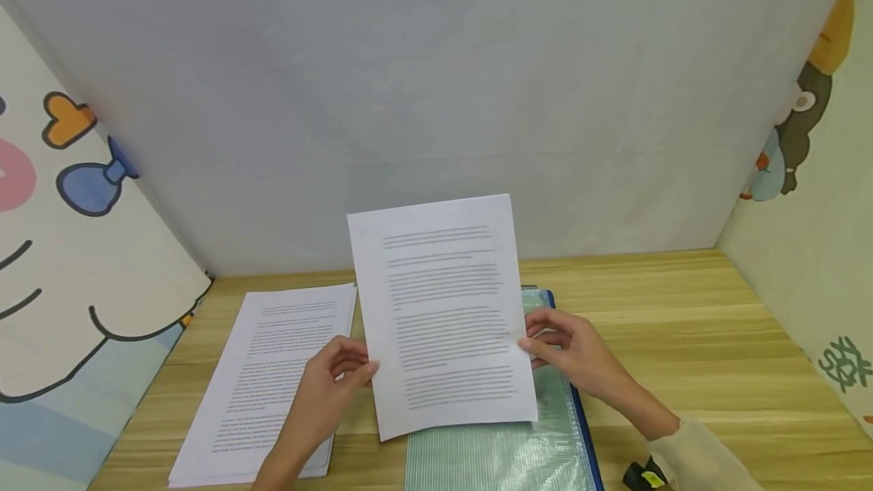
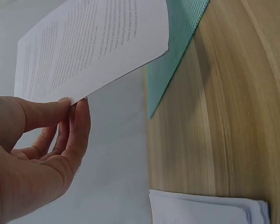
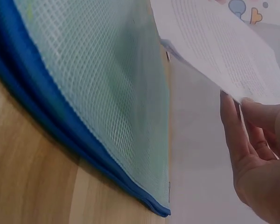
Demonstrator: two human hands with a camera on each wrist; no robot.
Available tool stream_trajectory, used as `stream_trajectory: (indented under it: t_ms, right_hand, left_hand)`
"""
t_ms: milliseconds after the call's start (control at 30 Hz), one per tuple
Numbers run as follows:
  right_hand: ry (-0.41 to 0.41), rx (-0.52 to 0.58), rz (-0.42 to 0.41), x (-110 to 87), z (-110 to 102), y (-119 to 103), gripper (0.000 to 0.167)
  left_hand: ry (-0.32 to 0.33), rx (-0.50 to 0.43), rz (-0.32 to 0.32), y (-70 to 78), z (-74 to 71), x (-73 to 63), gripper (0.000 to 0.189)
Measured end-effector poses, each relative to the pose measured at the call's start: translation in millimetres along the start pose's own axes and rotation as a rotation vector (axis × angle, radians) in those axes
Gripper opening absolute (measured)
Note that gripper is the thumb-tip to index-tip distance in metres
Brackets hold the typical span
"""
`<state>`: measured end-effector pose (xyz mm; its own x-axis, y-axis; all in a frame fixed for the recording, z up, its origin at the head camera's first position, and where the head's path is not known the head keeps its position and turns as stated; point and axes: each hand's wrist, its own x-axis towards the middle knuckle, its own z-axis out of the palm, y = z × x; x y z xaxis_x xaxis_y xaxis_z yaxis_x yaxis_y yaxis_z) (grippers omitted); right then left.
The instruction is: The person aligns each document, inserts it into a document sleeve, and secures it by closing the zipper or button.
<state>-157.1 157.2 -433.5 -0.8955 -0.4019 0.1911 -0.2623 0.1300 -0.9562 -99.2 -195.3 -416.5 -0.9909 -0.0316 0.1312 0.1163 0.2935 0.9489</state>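
Both hands hold up a printed sheet of paper point(image 1: 446, 309), a little tilted, its text facing the head camera. My left hand point(image 1: 330, 385) pinches the left edge between thumb and fingers, as the left wrist view also shows. On the opposite edge, my right hand point(image 1: 576, 351) pinches the paper the same way. Below the sheet lies a pale green mesh zip pouch point(image 1: 505, 453) with a blue edge, partly hidden by the paper. A stack of printed pages point(image 1: 273, 377) lies on the table to the left, with my left forearm over its lower right part.
The wood-grain table point(image 1: 696, 339) runs back to a plain grey wall point(image 1: 436, 82). Cartoon-printed panels point(image 1: 89, 264) stand at the left and right sides. A small black object point(image 1: 641, 474) with a yellow-green mark sits by the right sleeve.
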Motion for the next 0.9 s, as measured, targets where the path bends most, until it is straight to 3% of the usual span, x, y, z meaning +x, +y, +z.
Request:
stream_trajectory:
  t_ms: [133, 400, 767, 900]
  right_hand:
    - [0.008, -0.004, -0.014, -4.8, -7, 0, 0.023]
    - [0.043, -0.049, -0.028, -11.3, -19, 2, 0.02]
    - [0.03, -0.106, -0.161, -16.6, -28, 9, 0.017]
    - [0.02, -0.112, -0.179, -18.1, -30, 12, 0.019]
  left_hand:
    - [-0.017, -0.014, 0.052, -0.6, 6.5, 1.8, 0.019]
    - [-0.019, -0.103, 0.009, 1.0, 18.1, 3.6, 0.018]
    - [-0.037, -0.071, 0.053, -0.1, 24.5, -1.1, 0.018]
    - [-0.04, -0.061, 0.037, -0.7, 24.2, -1.2, 0.018]
